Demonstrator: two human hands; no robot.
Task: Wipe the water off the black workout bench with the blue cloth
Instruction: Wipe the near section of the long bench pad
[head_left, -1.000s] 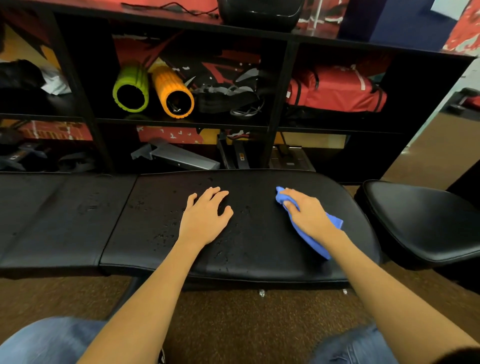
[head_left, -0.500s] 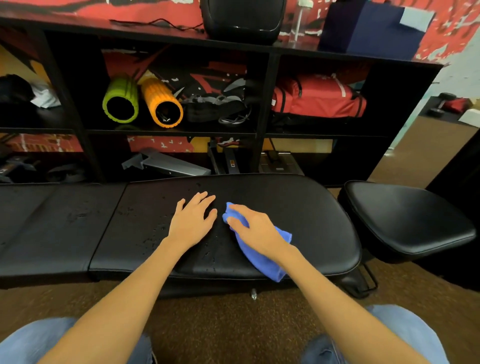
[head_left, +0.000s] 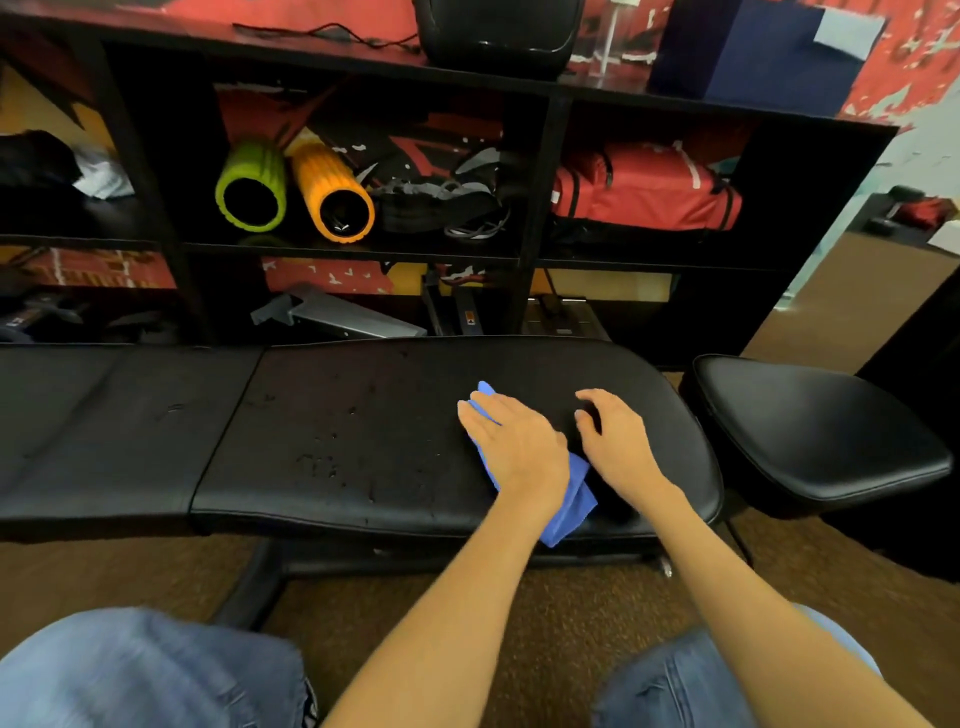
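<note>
The black workout bench (head_left: 363, 415) runs across the view in front of me. Water drops (head_left: 322, 462) speckle its pad left of the hands. A blue cloth (head_left: 569, 504) lies on the pad, one end showing past the fingertips and the other trailing toward the front edge. My left hand (head_left: 511, 441) presses flat on the cloth with straight fingers. Just to its right, my right hand (head_left: 618, 441) rests on the bare pad with loosely curled fingers and holds nothing.
A black shelf unit (head_left: 535, 171) stands right behind the bench, holding green and orange foam rollers (head_left: 291, 192) and a red bag (head_left: 644, 192). A separate black seat pad (head_left: 810, 431) sits to the right. Brown carpet (head_left: 545, 613) and my knees are below.
The cloth has passed from my right hand to my left. My right hand has let go and now rests on the pad to the right; earlier the left lay flat on bare pad.
</note>
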